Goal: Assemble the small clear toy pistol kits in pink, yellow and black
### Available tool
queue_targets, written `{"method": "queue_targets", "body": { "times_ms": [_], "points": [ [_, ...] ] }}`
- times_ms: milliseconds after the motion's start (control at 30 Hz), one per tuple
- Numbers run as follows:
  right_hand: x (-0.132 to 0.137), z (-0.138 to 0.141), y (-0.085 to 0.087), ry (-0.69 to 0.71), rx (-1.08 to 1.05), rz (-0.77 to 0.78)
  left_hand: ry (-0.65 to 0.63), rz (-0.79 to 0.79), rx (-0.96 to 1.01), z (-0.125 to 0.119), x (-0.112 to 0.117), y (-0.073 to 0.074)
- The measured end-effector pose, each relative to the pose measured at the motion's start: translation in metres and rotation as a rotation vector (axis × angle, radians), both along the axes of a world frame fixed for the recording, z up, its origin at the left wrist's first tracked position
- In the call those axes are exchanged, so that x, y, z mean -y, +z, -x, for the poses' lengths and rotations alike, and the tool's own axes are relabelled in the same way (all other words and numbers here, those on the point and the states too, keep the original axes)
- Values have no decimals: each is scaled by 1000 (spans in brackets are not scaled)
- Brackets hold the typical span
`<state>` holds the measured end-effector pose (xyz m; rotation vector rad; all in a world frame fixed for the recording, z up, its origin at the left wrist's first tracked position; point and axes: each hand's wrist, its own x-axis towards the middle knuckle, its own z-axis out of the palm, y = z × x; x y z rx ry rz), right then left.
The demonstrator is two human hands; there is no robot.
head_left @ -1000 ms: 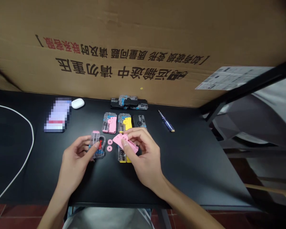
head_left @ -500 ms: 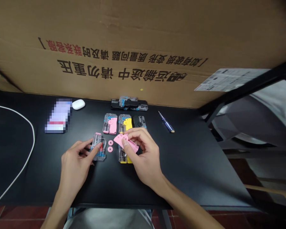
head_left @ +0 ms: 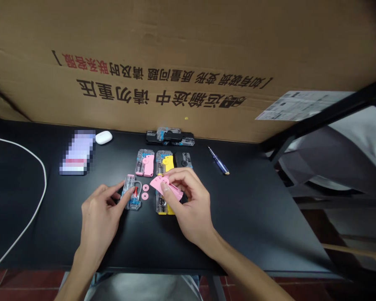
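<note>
My left hand (head_left: 100, 213) is closed on a clear plastic toy gun body (head_left: 133, 204) with a red trigger and a rounded guard on its right side. Between the thumb and fingers of my right hand (head_left: 192, 205) is a pink plastic grip piece (head_left: 156, 183) with a round disc on it. Two pink washers, an upper washer (head_left: 146, 187) and a lower washer (head_left: 145, 196), lie on the table between the hands. Just beyond them sits a clear-and-pink toy gun (head_left: 144, 163). Under and behind my right hand, clear-and-yellow toy guns (head_left: 161, 205) are partly covered.
Black toy guns (head_left: 186, 139) lie against the cardboard box (head_left: 163, 25) at the back of the black table (head_left: 253, 217). A blue-handled screwdriver (head_left: 219, 162) is to the right. Farther left are a phone (head_left: 77, 152), a white rounded case (head_left: 103, 137) and a white cable (head_left: 41, 167).
The clear toy gun body in my left hand has shifted slightly right, closer to the pink washers, and turned a little. My right hand with the pink grip piece has barely moved.
</note>
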<state>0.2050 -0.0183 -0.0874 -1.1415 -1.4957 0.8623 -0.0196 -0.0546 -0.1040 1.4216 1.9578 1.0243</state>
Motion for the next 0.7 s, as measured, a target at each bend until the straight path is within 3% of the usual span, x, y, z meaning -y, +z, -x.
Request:
{"method": "queue_targets", "body": {
  "times_ms": [700],
  "points": [
    [4,1,3,8,34,-54,-47,35,-16,-2,-2,-3]
  ]
}}
